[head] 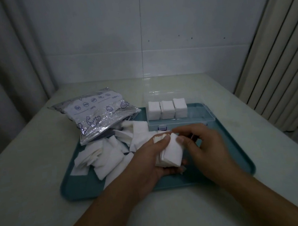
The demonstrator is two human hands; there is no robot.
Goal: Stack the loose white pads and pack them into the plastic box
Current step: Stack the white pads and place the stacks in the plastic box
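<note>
While both hands (170,153) hold pads, a foil bag (96,115) (crumpled) overlaps the tray (230,151).

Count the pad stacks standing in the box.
3, side by side in a row at the left end of the box: left, middle, right. None seem hidden.

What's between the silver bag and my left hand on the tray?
In the head view, the pile of loose white pads fills the stretch between silver bag and left hand.
</note>
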